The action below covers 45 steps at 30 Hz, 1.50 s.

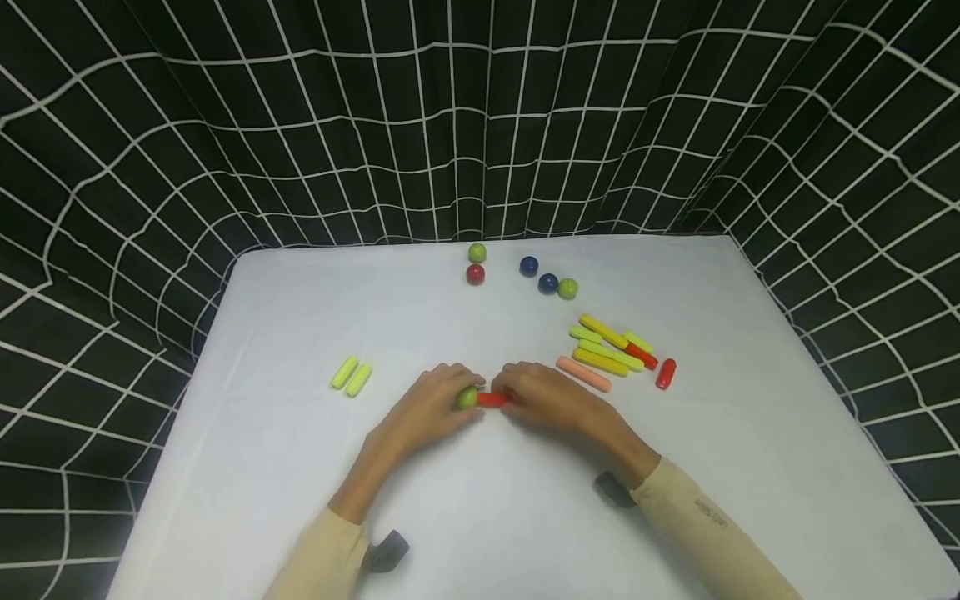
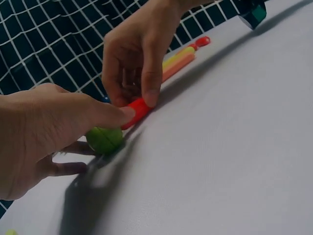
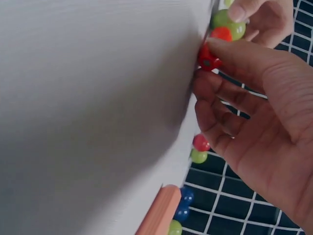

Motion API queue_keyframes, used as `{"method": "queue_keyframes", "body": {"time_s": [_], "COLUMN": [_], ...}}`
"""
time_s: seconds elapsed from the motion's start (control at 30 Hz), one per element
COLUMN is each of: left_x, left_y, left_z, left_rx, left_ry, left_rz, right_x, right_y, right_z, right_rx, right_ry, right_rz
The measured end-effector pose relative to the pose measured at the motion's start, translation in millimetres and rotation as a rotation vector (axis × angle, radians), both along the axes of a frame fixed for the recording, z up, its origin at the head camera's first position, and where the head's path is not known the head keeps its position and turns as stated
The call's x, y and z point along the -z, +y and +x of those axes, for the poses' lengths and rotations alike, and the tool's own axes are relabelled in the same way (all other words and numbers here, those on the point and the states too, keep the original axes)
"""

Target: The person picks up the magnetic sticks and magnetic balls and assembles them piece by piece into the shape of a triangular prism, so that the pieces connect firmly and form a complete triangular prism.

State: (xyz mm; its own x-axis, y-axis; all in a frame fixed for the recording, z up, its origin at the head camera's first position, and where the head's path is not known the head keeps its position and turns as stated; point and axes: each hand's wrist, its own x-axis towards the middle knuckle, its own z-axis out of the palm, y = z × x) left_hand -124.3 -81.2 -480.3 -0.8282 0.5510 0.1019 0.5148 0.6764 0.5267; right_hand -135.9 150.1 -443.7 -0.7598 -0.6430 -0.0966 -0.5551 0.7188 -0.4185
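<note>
Red stick point(image 1: 491, 400), pinched by the right hand point(image 1: 551, 398), touches a green ball point(image 1: 467, 397) that the left hand point(image 1: 429, 408) grips, an orange stick point(image 1: 583, 374) nearby.

Left grip point(image 1: 429, 406) faces right grip point(image 1: 551, 396), both curled.

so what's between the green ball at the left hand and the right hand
A red stick. The head view shows it running from the green ball to the right hand, whose fingers hold its other end.
</note>
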Motion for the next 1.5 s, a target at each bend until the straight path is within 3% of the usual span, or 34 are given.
{"method": "queue_keyframes", "body": {"time_s": [0.2, 0.4, 0.6, 0.77, 0.9, 1.07, 1.27, 1.37, 1.5], "left_x": [0.6, 5.9, 18.5, 26.5, 29.1, 31.4, 33.8, 35.0, 36.6], "left_y": [1.7, 1.8, -2.1, -6.4, -6.1, -4.8, -5.1, -4.6, -4.9], "left_z": [-11.6, -23.4, -31.5, -30.9, -31.7, -34.8, -35.8, -34.8, -34.2], "left_rx": [0.026, 0.023, -0.009, -0.023, -0.026, -0.02, -0.056, -0.06, -0.057], "left_ry": [-0.01, -0.041, -0.074, -0.114, -0.138, -0.13, -0.113, -0.118, -0.118], "left_rz": [-0.004, -0.007, 0.078, 0.159, 0.198, 0.195, 0.219, 0.231, 0.239], "right_x": [-0.9, -19.2, -37.8, -27.0, -12.9, -5.3, -4.1, -8.8, -18.8], "right_y": [1.2, 17.5, 62.7, 91.5, 100.6, 99.4, 95.8, 89.0, 68.6], "right_z": [-2.3, -15.2, -66.1, -109.9, -127.2, -128.1, -124.2, -109.1, -73.1], "right_rx": [-0.016, 0.085, 0.311, 0.437, 0.453, 0.466, 0.407, 0.379, 0.275], "right_ry": [-0.02, -0.025, 0.038, -0.008, -0.06, -0.048, -0.044, -0.009, -0.048], "right_rz": [0.009, 0.028, -0.038, -0.03, 0.043, 0.036, 0.018, 0.003, -0.047]}}
